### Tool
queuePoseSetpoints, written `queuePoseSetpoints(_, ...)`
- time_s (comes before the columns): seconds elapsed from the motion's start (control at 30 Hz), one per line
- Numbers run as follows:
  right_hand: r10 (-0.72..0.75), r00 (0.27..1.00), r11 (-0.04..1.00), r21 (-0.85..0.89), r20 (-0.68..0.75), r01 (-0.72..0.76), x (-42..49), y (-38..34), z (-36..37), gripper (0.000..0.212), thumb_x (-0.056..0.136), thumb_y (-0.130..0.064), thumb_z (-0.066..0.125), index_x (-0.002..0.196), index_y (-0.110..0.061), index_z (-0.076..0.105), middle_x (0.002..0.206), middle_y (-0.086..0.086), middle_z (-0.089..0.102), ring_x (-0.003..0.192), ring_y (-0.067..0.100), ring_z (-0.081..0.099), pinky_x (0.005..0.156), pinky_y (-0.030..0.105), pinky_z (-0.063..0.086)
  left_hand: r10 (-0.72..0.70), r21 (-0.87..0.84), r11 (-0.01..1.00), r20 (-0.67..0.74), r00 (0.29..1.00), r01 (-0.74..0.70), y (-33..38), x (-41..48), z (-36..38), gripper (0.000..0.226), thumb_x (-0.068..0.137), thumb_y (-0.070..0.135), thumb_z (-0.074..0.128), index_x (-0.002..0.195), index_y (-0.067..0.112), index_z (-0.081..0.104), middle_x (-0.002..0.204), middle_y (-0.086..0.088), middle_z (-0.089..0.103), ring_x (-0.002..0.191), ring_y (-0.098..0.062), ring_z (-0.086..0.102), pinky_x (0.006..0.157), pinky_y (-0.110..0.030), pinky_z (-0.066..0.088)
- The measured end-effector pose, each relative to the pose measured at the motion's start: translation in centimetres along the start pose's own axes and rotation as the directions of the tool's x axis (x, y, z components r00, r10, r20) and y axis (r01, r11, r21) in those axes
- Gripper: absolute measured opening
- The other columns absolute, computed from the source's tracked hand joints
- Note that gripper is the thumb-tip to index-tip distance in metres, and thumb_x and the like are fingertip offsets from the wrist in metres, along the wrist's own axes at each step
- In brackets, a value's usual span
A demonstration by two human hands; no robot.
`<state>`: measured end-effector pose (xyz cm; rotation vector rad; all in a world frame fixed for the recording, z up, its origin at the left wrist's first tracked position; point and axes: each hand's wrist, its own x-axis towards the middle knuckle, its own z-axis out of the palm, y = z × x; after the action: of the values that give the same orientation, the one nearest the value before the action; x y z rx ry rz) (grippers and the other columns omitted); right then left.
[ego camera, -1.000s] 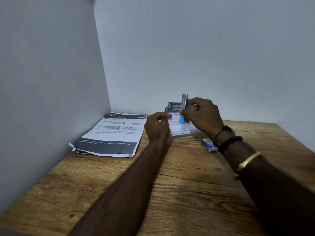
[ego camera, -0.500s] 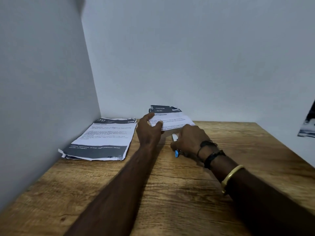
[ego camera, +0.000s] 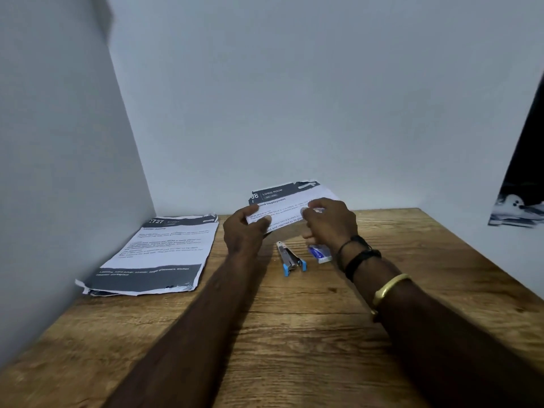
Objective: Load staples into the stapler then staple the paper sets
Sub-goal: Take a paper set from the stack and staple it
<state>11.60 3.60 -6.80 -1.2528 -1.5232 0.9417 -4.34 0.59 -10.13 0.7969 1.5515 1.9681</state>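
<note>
Seemingly aligning sheets: left hand (ego camera: 245,229) and right hand (ego camera: 331,225) both grip the paper set (ego camera: 290,198); stapler (ego camera: 290,257), mid-frame, needs grasping next.

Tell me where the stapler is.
In the head view the stapler lies on the wooden table, just below the held paper set, with the staple box to its right.

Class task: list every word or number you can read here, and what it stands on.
"LIVING ROOM": header of the held paper set.
"Blind Deployment": its heading.
"2727": header of the flat paper set.
Body text, staple box label: too blurred.
</note>
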Motion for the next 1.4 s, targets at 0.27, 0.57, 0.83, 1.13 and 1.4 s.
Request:
queuePoseSetpoints(0.27, 0.134, 0.967, 0.979, 0.179, -0.217, -0.095, 2.3, 1.9, -5.1, 0.020, 0.078, 0.003, 0.069, 0.090, -0.010, 0.077, 0.064, 0.008, 0.075, 0.056, 0.017, 0.075, 0.061, 0.036, 0.065, -0.025, 0.036, 0.999, 0.115, 0.993, 0.021, 0.2, -2.8, 6.4, 0.047, 0.076, 0.001, 0.084, 0.120, 0.008, 0.070, 0.125, -0.015, 0.066, 0.110, -0.033, 0.068, 0.090, -0.046, 0.061)
queuePoseSetpoints(0.57, 0.176, 0.909, 0.984, 0.103, -0.377, -0.148, 5.3, 5.5, -9.9, 0.020, 0.076, -0.001, 0.067, 0.078, -0.020, 0.071, 0.054, 0.001, 0.072, 0.051, 0.016, 0.073, 0.069, 0.039, 0.066, 0.059, 0.426, 0.886, 0.292, 0.955, -0.185, -0.3, -4.8, 14.2, 0.043, 0.075, 0.012, 0.087, 0.115, 0.008, 0.070, 0.124, -0.007, 0.065, 0.117, -0.022, 0.062, 0.092, -0.022, 0.047)
queuePoseSetpoints(0.83, 0.227, 0.916, 0.951, -0.128, -0.331, -0.282, 7.4, 7.8, -10.8, 0.010, 0.084, -0.009, 0.065, 0.088, -0.014, 0.072, 0.068, 0.008, 0.076, 0.067, 0.030, 0.077, 0.072, 0.046, 0.065, 0.006, 0.628, 0.739, 0.354, 0.935, -0.242, -2.0, -4.3, 17.0, 0.033, 0.082, 0.014, 0.077, 0.114, 0.013, 0.067, 0.131, -0.008, 0.062, 0.122, -0.023, 0.060, 0.104, -0.032, 0.048)
queuePoseSetpoints(1.13, 0.166, 0.935, 0.892, -0.357, -0.312, -0.278, 8.0, 7.9, -10.8, 0.025, 0.086, -0.020, 0.060, 0.107, -0.015, 0.072, 0.120, 0.013, 0.069, 0.111, 0.038, 0.065, 0.090, 0.037, 0.053, -0.052, 0.792, 0.541, 0.365, 0.930, -0.281, -2.4, -3.7, 18.0, 0.030, 0.084, 0.026, 0.070, 0.113, 0.018, 0.070, 0.121, -0.005, 0.068, 0.121, -0.027, 0.059, 0.103, -0.040, 0.049)
queuePoseSetpoints(1.4, 0.076, 0.947, 0.892, -0.404, -0.313, -0.205, 6.9, 7.1, -10.5, 0.021, 0.085, -0.017, 0.063, 0.104, -0.017, 0.072, 0.120, 0.009, 0.070, 0.112, 0.035, 0.064, 0.082, 0.031, 0.048, 0.019, 0.738, 0.587, 0.399, 0.917, -0.333, -2.4, -3.6, 17.5, 0.034, 0.087, 0.035, 0.069, 0.118, 0.019, 0.070, 0.131, -0.005, 0.064, 0.128, -0.027, 0.053, 0.106, -0.037, 0.044)
